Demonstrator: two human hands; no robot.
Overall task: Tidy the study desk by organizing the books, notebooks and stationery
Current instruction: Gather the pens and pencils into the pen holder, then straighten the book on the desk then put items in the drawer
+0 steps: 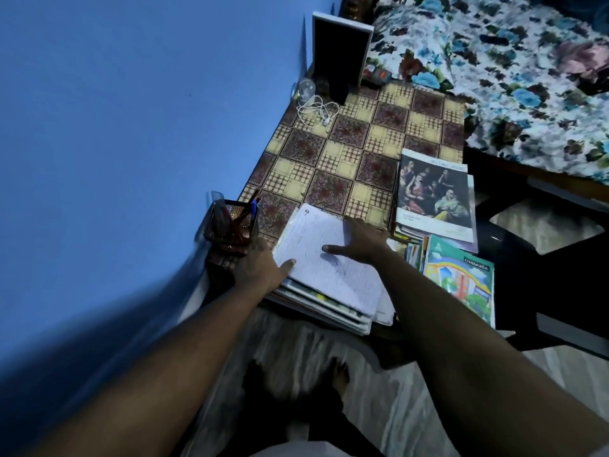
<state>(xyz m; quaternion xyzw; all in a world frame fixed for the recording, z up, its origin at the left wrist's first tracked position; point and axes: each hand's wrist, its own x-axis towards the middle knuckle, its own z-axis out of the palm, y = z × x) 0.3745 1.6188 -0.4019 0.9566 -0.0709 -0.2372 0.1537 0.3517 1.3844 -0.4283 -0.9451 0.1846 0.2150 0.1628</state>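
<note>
- Notebook stack (326,268) lies at the table's (346,153) near edge, its long axis running 11 to 5 o'clock.
- Right hand (362,240) is spread flat on top.
- Left hand (260,268) is at the stack's 9 o'clock edge, thumb on the paper; I cannot tell whether its fingers curl.
- Pen holder (230,225), at the stack's 10 o'clock, holds pens (253,206).

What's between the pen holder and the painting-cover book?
The notebook stack, with the left hand at its edge and right hand flat on top, in the head view.

Arms extended; left hand (260,268) thumb out; right hand (362,240) flat, fingers spread.
</note>
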